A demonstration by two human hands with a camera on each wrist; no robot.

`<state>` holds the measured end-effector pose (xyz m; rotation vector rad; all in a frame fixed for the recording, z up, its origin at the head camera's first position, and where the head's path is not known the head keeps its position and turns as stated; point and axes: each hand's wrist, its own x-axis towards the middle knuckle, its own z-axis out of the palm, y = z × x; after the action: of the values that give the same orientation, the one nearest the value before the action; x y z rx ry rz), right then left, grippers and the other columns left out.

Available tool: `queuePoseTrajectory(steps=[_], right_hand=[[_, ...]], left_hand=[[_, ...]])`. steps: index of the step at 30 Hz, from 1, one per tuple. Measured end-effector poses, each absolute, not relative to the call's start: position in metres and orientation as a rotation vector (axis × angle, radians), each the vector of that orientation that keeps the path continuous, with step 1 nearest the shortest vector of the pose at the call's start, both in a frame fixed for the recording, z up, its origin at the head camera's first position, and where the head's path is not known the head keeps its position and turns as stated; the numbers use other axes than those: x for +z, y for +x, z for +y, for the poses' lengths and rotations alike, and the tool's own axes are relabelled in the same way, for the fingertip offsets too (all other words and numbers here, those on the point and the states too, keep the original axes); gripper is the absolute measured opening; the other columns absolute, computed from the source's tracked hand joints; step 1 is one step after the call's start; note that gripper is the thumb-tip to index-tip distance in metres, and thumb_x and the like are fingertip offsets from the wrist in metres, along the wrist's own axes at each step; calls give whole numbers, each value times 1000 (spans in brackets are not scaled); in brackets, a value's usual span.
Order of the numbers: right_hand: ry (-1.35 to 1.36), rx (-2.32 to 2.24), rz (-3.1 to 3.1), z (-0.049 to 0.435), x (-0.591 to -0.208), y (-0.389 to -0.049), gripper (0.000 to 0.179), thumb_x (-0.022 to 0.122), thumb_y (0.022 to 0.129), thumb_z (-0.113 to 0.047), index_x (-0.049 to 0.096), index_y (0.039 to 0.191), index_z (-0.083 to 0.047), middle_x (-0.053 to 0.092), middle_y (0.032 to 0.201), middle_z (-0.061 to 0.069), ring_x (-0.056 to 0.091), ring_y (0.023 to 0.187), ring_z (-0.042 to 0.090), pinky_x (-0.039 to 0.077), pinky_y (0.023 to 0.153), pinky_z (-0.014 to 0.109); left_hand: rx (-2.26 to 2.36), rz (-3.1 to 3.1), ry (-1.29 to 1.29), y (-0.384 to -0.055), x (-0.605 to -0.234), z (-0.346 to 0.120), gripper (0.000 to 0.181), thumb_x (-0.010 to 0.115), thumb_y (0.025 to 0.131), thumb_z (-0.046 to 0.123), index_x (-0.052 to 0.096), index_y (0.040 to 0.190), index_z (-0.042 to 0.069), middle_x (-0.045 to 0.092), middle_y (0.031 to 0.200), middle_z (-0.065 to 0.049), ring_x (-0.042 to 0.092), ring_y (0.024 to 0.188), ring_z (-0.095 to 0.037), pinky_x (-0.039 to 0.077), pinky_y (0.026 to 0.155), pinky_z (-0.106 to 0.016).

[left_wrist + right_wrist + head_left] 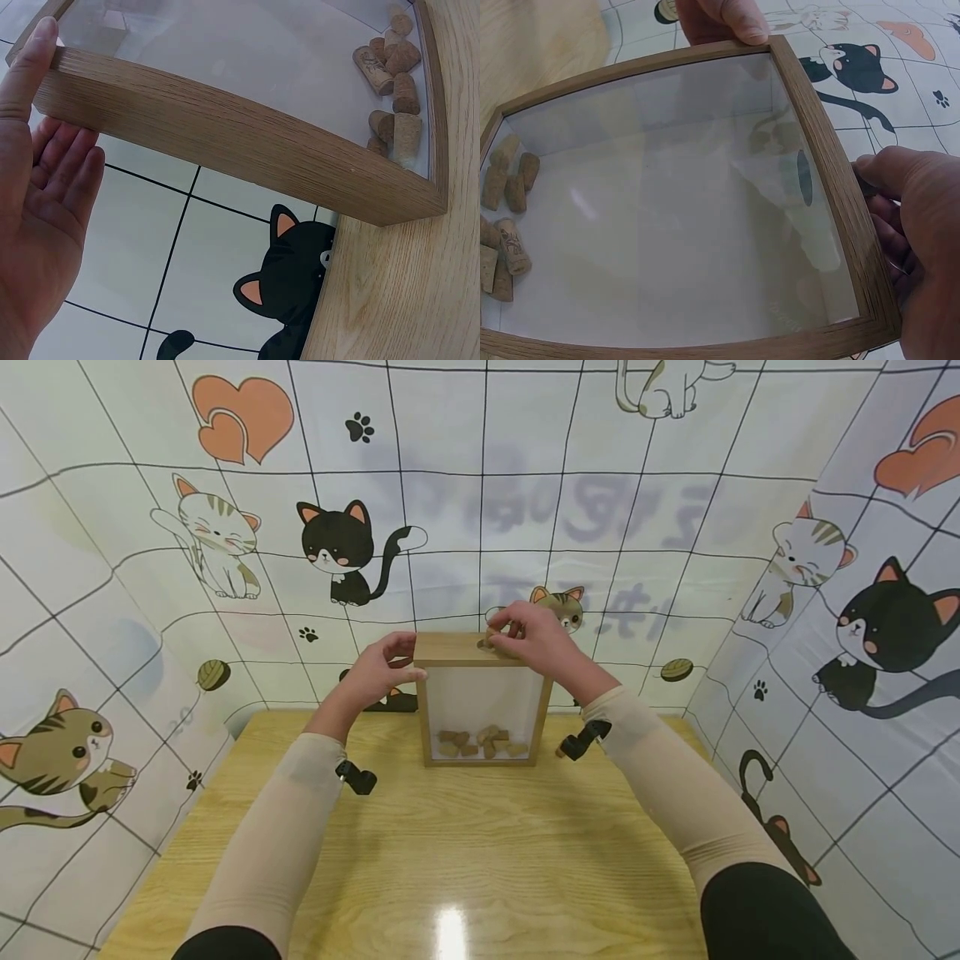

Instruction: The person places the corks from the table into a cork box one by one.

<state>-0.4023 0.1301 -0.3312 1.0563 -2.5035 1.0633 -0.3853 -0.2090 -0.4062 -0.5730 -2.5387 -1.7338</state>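
Observation:
A wooden shadow box (483,758) with a clear front stands upright on the table, a dark round hole (482,644) in its top. Several wine corks (405,94) lie in a loose heap along its bottom inside. My left hand (382,670) holds the box's upper left corner, thumb at the front edge and fingers behind the side panel, as the left wrist view shows. Over the top, my right hand (536,639) pinches a small cork (491,635) right at the hole. Its fingers hide most of that cork.
A small brown piece (560,751) lies on the wooden table (450,843) to the right of the box, partly behind the right wrist camera (585,740). A cat-printed tiled cloth (450,510) hangs close behind the box and along both sides.

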Motion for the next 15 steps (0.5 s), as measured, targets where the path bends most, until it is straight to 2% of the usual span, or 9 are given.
queuePoseTrajectory(steps=[10,15], right_hand=[[1077,1070,-2496,128,-330,-402,23,79,106,-15,78,128,-9,72,120,6,66,94,22,58,77,39],[1076,1072,-2495,131,-330,-401,24,79,106,-17,78,129,-11,72,124,9,65,97,21,58,79,41]], left_hand=[[-1762,-2540,-552,-383,-405,-208,80,87,100,20,44,166,6,54,158,-20,47,155,-40,41,129,-53],[-1766,-2545,-547,-383,-405,-209,82,87,100,20,42,167,6,53,160,-20,46,156,-41,41,129,-53]])
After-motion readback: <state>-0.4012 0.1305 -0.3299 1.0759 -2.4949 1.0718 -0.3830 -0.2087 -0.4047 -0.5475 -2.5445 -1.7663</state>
